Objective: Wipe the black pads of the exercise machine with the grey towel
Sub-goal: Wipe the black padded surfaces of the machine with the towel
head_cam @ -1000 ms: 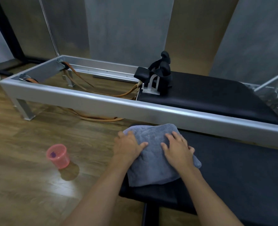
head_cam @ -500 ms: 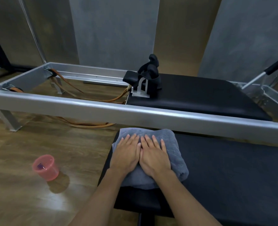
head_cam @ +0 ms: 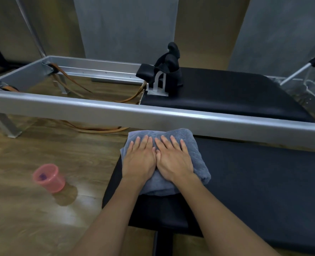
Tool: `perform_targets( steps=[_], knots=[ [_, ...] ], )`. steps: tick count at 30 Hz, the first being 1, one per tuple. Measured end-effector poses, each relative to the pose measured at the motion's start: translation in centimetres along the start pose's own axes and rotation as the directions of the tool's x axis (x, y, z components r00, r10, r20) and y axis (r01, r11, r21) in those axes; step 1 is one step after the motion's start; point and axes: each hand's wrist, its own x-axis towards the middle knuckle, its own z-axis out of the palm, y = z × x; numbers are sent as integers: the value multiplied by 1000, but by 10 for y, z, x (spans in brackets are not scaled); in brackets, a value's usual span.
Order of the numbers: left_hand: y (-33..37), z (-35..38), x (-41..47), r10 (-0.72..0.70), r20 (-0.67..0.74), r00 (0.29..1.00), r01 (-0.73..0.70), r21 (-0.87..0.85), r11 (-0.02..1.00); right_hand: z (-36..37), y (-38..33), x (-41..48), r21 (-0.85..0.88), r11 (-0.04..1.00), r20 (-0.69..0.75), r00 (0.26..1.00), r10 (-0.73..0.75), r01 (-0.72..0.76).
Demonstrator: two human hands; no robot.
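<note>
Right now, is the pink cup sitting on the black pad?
No, the pink cup stands on the wooden floor, left of the black pad and apart from it.

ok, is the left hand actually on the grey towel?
Touching. Head view: the left hand lies flat on the grey towel, fingers straight, with no gap between palm and cloth.

Grey towel [head_cam: 171, 143] on a black pad [head_cam: 254, 182], another black pad [head_cam: 226, 93] beyond, silver frame [head_cam: 97, 111] between. Pink cup [head_cam: 48, 178] on the brown wood-grain floor [head_cam: 42, 154], orange straps [head_cam: 90, 129] underneath, grey-and-tan wall panels [head_cam: 127, 30] far back.
</note>
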Motion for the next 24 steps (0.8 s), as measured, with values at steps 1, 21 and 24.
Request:
perform_targets(
  steps=[1,21,24],
  knots=[
    [3,-1,0,-6,-11,1000,6,6,1000,1,3,1,9,1000,0,1000,-4,4],
    [387,68,35,166,2,986,-165,-102,981,-78,368,-118,-38,980,-73,979,193,-196],
    [466,82,35,218,8,976,-216,-118,969,-93,439,-151,-36,963,-89,961,262,-266]
  ],
)
